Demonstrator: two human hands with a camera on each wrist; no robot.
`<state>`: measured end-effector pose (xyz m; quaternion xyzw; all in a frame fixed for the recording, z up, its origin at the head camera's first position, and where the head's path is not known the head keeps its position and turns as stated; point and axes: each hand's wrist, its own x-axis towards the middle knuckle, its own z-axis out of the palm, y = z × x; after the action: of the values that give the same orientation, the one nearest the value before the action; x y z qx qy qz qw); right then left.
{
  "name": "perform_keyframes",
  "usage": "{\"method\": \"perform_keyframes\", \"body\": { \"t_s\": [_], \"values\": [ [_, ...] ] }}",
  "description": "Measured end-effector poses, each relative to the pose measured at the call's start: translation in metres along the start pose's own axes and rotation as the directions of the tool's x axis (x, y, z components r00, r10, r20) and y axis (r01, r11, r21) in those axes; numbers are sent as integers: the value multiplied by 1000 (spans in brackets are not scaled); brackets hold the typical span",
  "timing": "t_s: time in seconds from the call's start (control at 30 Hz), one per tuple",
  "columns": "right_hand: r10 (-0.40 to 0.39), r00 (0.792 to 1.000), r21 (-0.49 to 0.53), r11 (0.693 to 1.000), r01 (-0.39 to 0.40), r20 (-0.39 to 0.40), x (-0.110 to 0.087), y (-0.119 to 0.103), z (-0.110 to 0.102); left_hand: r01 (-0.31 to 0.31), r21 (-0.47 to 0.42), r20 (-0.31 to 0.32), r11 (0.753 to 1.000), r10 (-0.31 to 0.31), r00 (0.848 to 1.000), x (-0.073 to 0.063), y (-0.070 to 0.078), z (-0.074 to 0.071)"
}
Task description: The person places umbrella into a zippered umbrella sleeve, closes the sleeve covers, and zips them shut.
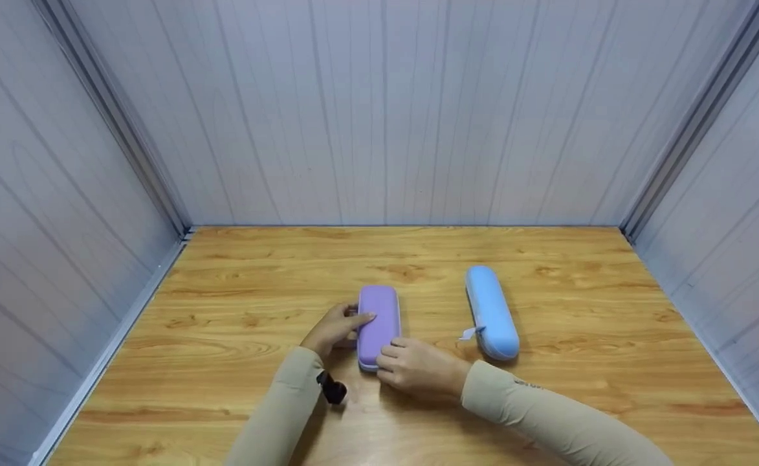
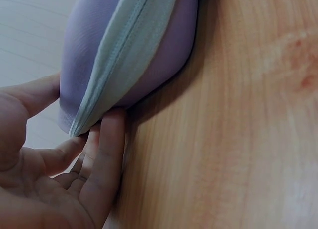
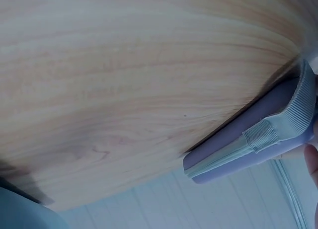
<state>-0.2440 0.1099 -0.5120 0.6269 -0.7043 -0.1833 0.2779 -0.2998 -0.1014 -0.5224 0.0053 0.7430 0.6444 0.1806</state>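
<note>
A purple zip case (image 1: 379, 323) with a pale zip band lies lengthwise on the wooden table. My left hand (image 1: 337, 330) grips its left side, thumb on the top face; in the left wrist view the fingers (image 2: 107, 154) bend in at its lower edge by the zip. At the near right corner, my right hand (image 1: 415, 367) has its fingers curled against the case. The right wrist view shows a ribbed grey strap (image 3: 298, 114) along the case's side, with fingertips (image 3: 312, 162) at the frame's edge. What exactly these fingers pinch is hidden.
A light blue zip case (image 1: 492, 314) with a pale tab (image 1: 470, 332) lies to the right of the purple one, beyond my right forearm. Pale panelled walls (image 1: 385, 116) enclose the table (image 1: 256, 272) at the back and both sides. A small black device (image 1: 332, 388) is on my left wrist.
</note>
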Motion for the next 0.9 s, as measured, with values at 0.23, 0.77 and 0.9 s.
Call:
{"method": "perform_keyframes", "body": {
  "t_s": [0.23, 0.77, 0.9],
  "values": [
    [5, 1000, 23, 1000, -5, -8, -1, -2, -1, 11, -9, -18, 1000, -11, 1000, 0, -1, -1],
    [16, 996, 58, 998, -11, -87, -11, -1, -2, 17, 4, -28, 1000, -17, 999, -1, 1, 1],
    [45, 995, 99, 994, -36, -89, -16, -1, -2, 22, 10, -27, 1000, -21, 999, 0, 0, 0]
  ]
}}
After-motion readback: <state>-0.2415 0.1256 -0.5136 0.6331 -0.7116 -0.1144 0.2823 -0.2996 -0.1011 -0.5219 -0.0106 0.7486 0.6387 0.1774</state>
